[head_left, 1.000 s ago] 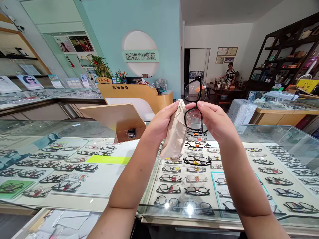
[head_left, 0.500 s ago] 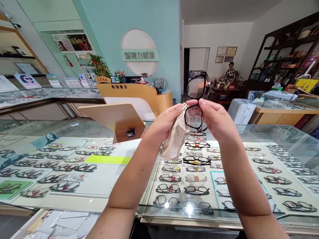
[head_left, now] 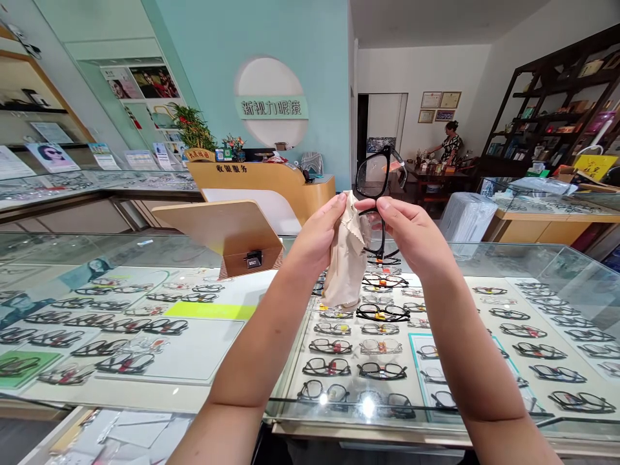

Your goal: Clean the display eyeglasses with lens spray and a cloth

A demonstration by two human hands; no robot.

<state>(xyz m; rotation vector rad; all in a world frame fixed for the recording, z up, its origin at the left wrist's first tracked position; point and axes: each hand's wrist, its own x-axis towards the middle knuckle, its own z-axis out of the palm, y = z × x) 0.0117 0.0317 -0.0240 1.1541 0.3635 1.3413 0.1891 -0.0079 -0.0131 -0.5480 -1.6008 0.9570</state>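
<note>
Between my two hands, above the glass display case, a pair of black-framed glasses (head_left: 386, 169) is held on end, one lens over the other. My right hand (head_left: 411, 232) is closed, pinching the frame near the bridge. A beige cleaning cloth (head_left: 343, 268) with zigzag edges hangs from my left hand (head_left: 320, 232), pinched between thumb and fingers. The cloth lies against the left side of the glasses and covers part of the lower lens. Whether the left fingers also touch the frame, I cannot tell.
Below stands the glass display case (head_left: 285, 403) with rows of eyeglasses (head_left: 382, 370). A tilted wooden board (head_left: 217, 226) stands on its left part. Farther back are a wooden counter (head_left: 261, 184), a dark shelf (head_left: 537, 110) and another person (head_left: 451, 145) at a table.
Both hands have shifted slightly left with the glasses, which sit a little lower and more edge-on. The cloth hangs straighter. The person at the back has stretched out an arm.
</note>
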